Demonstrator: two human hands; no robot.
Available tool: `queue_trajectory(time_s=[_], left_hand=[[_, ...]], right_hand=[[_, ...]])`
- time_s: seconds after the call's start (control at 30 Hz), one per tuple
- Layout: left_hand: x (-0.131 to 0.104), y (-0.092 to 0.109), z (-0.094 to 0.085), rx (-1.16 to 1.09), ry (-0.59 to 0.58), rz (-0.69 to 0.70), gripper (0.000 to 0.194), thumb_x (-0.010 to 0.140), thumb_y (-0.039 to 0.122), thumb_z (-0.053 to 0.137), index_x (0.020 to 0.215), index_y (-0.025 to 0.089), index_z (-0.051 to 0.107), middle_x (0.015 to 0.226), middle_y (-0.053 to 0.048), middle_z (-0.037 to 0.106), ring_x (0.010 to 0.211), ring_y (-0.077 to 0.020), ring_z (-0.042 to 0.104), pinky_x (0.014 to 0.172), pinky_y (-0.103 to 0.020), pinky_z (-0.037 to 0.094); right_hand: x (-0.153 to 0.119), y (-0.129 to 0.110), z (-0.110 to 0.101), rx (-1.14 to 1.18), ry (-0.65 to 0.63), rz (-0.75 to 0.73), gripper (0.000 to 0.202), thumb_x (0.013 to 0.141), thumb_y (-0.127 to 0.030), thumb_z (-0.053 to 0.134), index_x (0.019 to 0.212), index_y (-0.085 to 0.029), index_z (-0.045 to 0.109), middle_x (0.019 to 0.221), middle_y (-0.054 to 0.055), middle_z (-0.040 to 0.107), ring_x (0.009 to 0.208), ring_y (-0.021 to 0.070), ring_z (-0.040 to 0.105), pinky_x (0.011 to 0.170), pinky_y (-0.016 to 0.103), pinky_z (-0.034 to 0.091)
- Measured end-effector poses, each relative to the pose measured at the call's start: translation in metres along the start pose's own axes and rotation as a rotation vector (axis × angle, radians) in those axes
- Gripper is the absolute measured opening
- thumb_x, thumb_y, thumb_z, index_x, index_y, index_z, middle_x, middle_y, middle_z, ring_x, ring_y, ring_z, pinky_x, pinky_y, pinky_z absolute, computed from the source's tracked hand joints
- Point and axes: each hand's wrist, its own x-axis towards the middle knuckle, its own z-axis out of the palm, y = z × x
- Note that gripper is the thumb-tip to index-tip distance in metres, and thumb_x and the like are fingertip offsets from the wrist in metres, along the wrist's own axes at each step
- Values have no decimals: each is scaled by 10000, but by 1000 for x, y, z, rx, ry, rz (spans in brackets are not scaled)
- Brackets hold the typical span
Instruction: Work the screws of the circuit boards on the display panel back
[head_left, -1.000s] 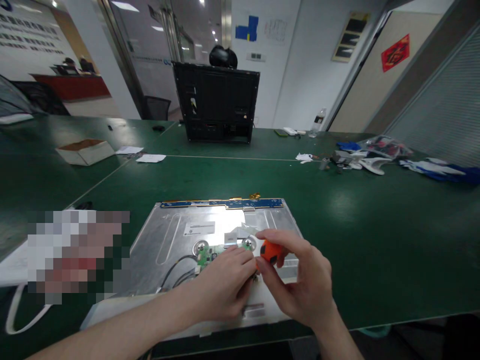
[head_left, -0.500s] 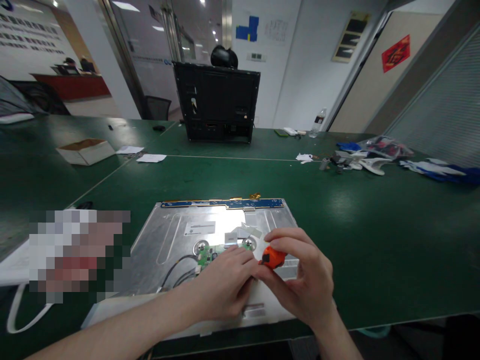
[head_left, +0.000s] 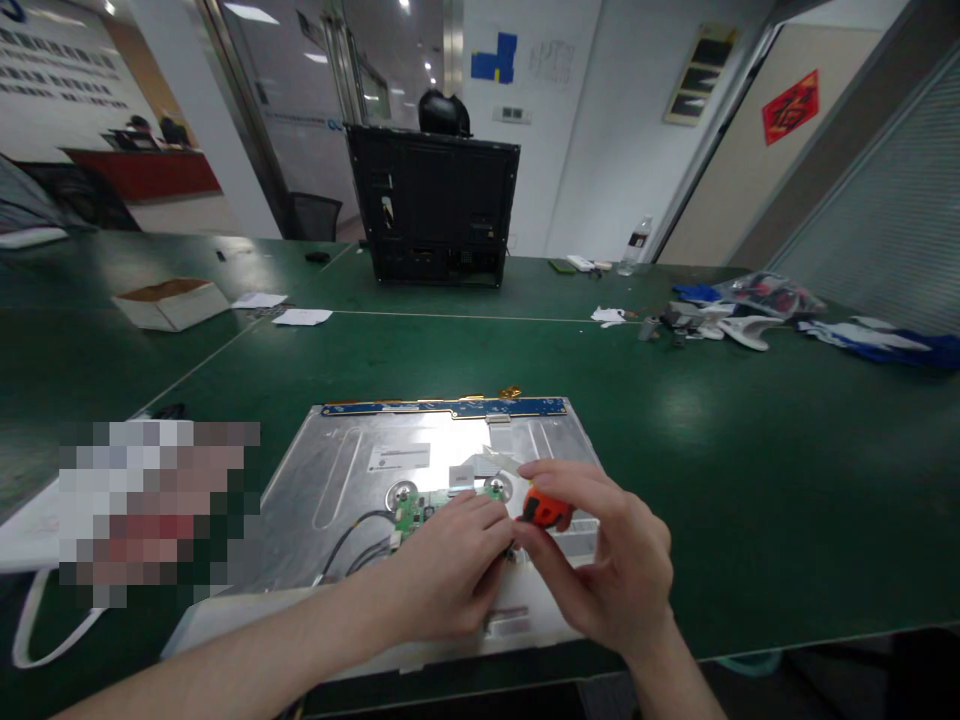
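Flat before me lies a display panel, its silvery metal back (head_left: 337, 470) facing up. A green circuit board (head_left: 411, 508) with black cables sits at its middle, partly covered by my left hand (head_left: 461, 560). That hand is closed over the board's right part, and what its fingertips hold is hidden. My right hand (head_left: 607, 550) grips the orange-and-black handle of a screwdriver (head_left: 546, 508) between thumb and fingers. Its tip is hidden beside my left fingers. A blue strip board (head_left: 442, 408) runs along the panel's far edge.
A black monitor housing (head_left: 435, 205) stands at the back of the green table (head_left: 750, 480). An open box (head_left: 172, 303) is at left, near a blurred-out object (head_left: 150, 500). Gloves (head_left: 885, 340), plastic bags and a bottle (head_left: 636, 245) lie or stand at right.
My right hand has turned slightly, its fingers shifting around the screwdriver handle, which tilts a little differently. My left hand has stayed in place.
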Motion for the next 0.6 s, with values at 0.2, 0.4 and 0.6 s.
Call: queue_trajectory(time_s=[0.2,0.4,0.6], left_hand=[[-1,-1,1,13,-24,8,194,813,131,481,998,156,535,1003,-109,617,939,-257,568,853,-428,480],[0,0,0,-4,-12,5,214,837,143,480,1039,167,544,1019,-109,623,967,-261,574,885,-433,469],[0,1,-1,-8,-5,1,158,799,130,491,950,163,524,962,-89,614,869,-234,559,800,-395,482]], right_hand=[[1,0,-1,-91,36,7,393,789,-90,672,1149,-233,608,1045,77,659,823,171,666,613,289,582],[2,-4,-2,-83,8,8,436,789,-25,599,1180,-218,612,1102,90,655,904,183,665,628,278,580],[0,-1,-1,-25,10,-13,437,781,-55,636,1190,-193,565,1066,81,692,973,204,670,772,336,592]])
